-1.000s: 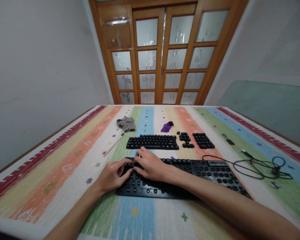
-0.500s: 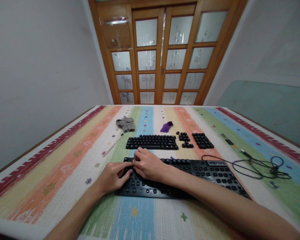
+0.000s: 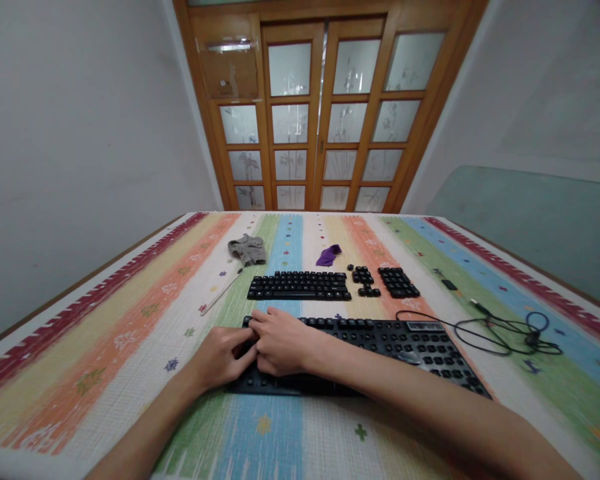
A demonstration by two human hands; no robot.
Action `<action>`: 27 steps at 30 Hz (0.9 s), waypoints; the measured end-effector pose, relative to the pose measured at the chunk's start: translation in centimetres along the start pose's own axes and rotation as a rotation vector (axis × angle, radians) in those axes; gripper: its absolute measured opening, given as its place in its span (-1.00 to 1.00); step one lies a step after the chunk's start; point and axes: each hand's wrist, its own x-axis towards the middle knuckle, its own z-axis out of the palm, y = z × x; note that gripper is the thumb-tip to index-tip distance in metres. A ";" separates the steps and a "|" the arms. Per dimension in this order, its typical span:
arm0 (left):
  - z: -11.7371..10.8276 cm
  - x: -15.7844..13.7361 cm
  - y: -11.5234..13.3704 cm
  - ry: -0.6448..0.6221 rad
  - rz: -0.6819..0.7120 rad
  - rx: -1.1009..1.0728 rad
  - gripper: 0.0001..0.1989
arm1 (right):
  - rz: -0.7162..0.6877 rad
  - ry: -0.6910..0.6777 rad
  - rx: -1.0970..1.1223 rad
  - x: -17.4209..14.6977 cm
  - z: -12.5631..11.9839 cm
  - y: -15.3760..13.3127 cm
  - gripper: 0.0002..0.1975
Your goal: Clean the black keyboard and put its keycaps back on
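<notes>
A black keyboard (image 3: 380, 347) with most of its keycaps off lies crosswise in front of me. My left hand (image 3: 225, 357) rests at its left end, fingers curled and thumb against my right hand. Reaching across the board, my right hand (image 3: 277, 343) is closed over the same left-end area, its fingertips tucked down beside my left fingers. Whatever the fingers hold there is too small or hidden to make out. Beyond the board, the removed keycaps (image 3: 297, 287) are laid out in keyboard order, with a number-pad block of keycaps (image 3: 399, 283) to the right.
Behind the keycaps lie a grey cloth (image 3: 249, 251) and a purple cloth (image 3: 329, 255). A thin brush (image 3: 223, 292) is left of the keycaps. The keyboard's coiled cable (image 3: 505, 333) and a small black object (image 3: 449, 284) lie on the right of the striped tablecloth (image 3: 125, 340).
My right hand has shifted slightly left and down over the left end of the keyboard, closer against my left hand. The whole view has moved a little.
</notes>
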 end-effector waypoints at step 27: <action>-0.4 -0.4 0.0 0.032 0.035 0.028 -0.77 | 0.673 0.220 0.324 1.8 3.6 15.0 -0.76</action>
